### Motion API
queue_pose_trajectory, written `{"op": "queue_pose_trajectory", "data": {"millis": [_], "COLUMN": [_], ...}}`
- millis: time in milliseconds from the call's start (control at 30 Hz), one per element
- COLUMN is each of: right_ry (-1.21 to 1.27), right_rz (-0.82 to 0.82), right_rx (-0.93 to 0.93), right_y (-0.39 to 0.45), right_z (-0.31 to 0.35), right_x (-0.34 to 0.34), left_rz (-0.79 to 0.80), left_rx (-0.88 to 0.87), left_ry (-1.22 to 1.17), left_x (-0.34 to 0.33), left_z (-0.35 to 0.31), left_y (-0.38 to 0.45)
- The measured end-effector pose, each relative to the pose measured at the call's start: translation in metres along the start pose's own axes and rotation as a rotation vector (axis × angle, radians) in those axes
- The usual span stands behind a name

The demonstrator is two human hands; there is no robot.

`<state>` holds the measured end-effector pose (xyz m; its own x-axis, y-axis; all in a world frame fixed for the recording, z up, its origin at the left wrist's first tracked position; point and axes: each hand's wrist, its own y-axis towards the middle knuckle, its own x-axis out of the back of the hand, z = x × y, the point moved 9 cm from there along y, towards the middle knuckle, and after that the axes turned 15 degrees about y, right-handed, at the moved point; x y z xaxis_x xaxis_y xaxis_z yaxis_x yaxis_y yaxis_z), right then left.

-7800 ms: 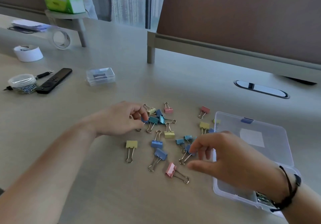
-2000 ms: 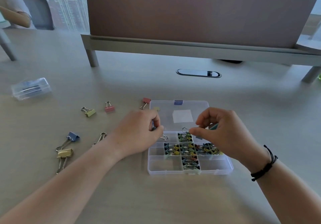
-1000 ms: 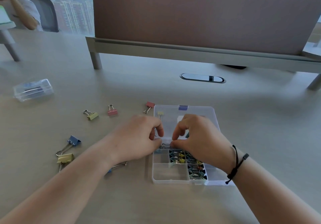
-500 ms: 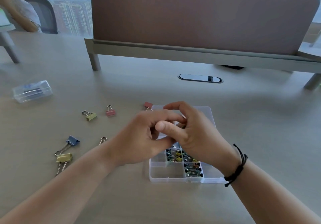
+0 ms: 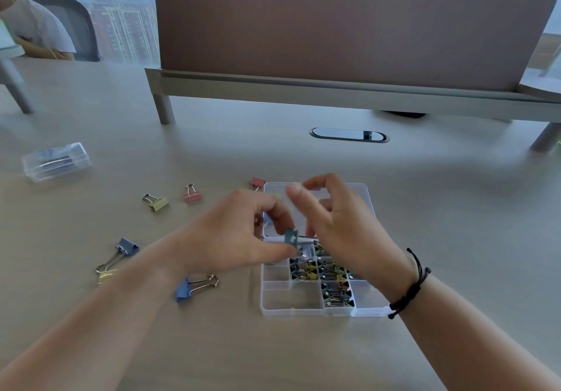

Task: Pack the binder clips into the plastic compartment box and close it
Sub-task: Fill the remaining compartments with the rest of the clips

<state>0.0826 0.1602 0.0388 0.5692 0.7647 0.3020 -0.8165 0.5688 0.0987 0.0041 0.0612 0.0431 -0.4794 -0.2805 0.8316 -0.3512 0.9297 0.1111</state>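
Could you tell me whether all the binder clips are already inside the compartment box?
No, several binder clips, such as a blue one and a pink one, lie on the table left of the open compartment box.

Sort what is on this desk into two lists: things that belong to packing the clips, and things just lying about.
Belongs to the job:
compartment box
teal clip held by left hand
loose clips, such as the blue clip
right hand

Lying about:
small clear case
cable port
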Motion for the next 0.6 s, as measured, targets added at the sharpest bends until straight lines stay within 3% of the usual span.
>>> {"op": "queue_pose_trajectory", "data": {"millis": [100, 200, 433, 600], "right_ry": [0.149, 0.267, 0.638, 1.065], "right_rz": [-0.149, -0.191, -0.17, -0.084], "right_rx": [-0.077, -0.168, -0.176, -0.192], "right_y": [0.009, 0.013, 0.01, 0.001], "right_z": [-0.014, -0.032, -0.032, -0.019], "right_x": [0.023, 0.033, 0.023, 0.001], "left_rz": [-0.002, 0.028, 0.049, -0.104], "left_rx": [0.079, 0.095, 0.078, 0.026], "left_ry": [0.177, 0.248, 0.279, 0.141], "left_x": [0.004, -0.003, -0.006, -0.001], "left_z": [0.014, 0.02, 0.025, 0.015], "left_y": [0.0, 0.001, 0.002, 0.004]}}
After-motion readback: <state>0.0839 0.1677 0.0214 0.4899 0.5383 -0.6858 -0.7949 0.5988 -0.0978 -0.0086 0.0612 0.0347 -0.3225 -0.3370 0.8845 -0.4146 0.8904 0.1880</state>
